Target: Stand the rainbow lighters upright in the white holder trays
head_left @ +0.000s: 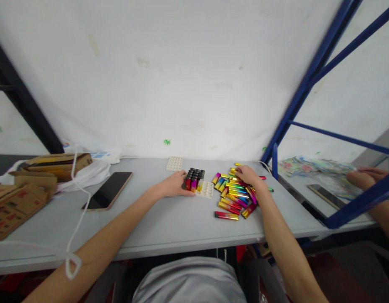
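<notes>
Well, taking the white dimpled tray (207,190) as the hub of my clock, with twelve toward the wall and six toward the wearer, I see it lying on the grey tabletop (169,225); a close-packed batch of upright lighters (194,180), dark ends up, stands over its left part, while the rows of its right part are bare; the left hand (174,185) sits at nine o'clock, thumb and fingers spread in a curve about the batch's left end, though I cannot tell how firmly they press; the right hand (250,176) is at three o'clock, bent over the far side of a loose pile (235,193) of shiny red, gold, blue and purple lighters, and I cannot tell whether its fingertips pinch one; toward half past four, the nearest lighter (226,216) lies flat; a second white tray (174,163) rests at ten o'clock, by the wall; farther out at nine I have a dark-screened phone (109,191) lying slantwise, with cardboard boxes (22,204) beyond; well out at three, past the blue metal frame (305,90), another person's hand (362,179) shows near a second phone (326,196).
</notes>
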Available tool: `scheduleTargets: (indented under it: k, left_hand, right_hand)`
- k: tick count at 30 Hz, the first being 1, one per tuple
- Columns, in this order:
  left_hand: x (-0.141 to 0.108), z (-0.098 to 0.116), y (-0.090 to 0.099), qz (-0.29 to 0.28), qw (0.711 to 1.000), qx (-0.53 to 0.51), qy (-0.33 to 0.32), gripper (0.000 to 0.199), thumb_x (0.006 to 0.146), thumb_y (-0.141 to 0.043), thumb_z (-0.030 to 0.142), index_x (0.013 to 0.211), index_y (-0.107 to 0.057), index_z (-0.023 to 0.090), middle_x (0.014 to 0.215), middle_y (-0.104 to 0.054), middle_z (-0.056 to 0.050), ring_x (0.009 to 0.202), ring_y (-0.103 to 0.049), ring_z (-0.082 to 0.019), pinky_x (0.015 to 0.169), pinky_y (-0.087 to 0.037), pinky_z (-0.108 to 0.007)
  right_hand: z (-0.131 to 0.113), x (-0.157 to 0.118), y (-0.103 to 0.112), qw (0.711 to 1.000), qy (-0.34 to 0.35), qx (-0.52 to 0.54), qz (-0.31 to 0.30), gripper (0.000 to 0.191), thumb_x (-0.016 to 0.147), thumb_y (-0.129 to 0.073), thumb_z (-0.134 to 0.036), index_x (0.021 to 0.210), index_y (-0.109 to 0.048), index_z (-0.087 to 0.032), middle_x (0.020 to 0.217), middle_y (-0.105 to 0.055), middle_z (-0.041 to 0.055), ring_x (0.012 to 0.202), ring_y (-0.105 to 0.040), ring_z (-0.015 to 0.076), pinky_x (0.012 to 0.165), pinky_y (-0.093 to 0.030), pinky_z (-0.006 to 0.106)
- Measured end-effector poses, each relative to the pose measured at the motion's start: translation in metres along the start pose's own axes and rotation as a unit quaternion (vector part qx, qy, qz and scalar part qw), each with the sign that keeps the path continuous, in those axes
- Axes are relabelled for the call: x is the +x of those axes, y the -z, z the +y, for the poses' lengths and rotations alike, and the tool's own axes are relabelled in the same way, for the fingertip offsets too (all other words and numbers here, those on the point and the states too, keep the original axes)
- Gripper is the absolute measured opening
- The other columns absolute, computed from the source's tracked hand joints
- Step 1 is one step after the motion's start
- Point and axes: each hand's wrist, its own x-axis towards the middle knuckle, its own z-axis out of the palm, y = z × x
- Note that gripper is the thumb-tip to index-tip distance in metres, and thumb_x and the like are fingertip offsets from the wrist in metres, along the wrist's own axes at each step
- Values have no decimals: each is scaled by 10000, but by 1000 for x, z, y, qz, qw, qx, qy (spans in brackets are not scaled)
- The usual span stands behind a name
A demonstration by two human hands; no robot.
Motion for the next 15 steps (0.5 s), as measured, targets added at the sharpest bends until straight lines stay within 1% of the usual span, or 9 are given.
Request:
scheduleTargets:
  k: [2,5,7,9,12,15]
  left_hand:
    - [0,0,0,2,1000,-1,3,606,775,-725,771,955,-714,193,1070,-676,-113,1027,-646,-319,983,-535,-418]
    - [-1,1,0,-3,1000,-1,14,626,768,-737,768,988,-714,182,1103,-668,-125,1054,-648,-328,998,-533,-423]
    - [0,0,-1,-8,1000,-1,15,621,769,-739,764,987,-710,183,1117,-665,-127,1069,-648,-332,1007,-531,-424]
    - [0,0,-1,-11,1000,-1,13,612,774,-735,764,978,-705,188,1114,-666,-123,1066,-649,-328,1013,-529,-421]
    - [0,0,-1,-9,1000,-1,13,610,771,-731,774,955,-699,193,1116,-665,-124,1065,-645,-327,1016,-529,-425]
    - [-1,-1,-1,-7,1000,-3,15,605,769,-731,777,936,-699,196,1116,-664,-126,1062,-644,-327,1010,-532,-428]
  right_hand:
    - [-2,1,1,1000,2,17,26,234,988,-619,-176,1142,-787,-120,1191,-796,181,1118,-734,286,987,-496,325]
    - [-5,0,3,992,5,62,111,282,1029,-543,-208,1186,-760,-120,1178,-795,189,1091,-741,282,964,-502,325]
    - [-8,-1,4,983,11,102,155,340,1063,-468,-265,1219,-738,-131,1097,-809,168,1002,-754,274,906,-513,329]
    - [-10,-2,5,974,26,138,177,377,1075,-432,-342,1191,-741,-158,997,-815,134,904,-752,267,851,-512,334]
    - [-15,-3,4,957,43,196,212,410,1039,-483,-486,1052,-769,-193,922,-803,106,832,-721,257,807,-496,339]
    - [-24,-1,0,932,22,279,231,492,924,-607,-652,961,-770,-190,752,-733,56,686,-634,221,684,-454,318]
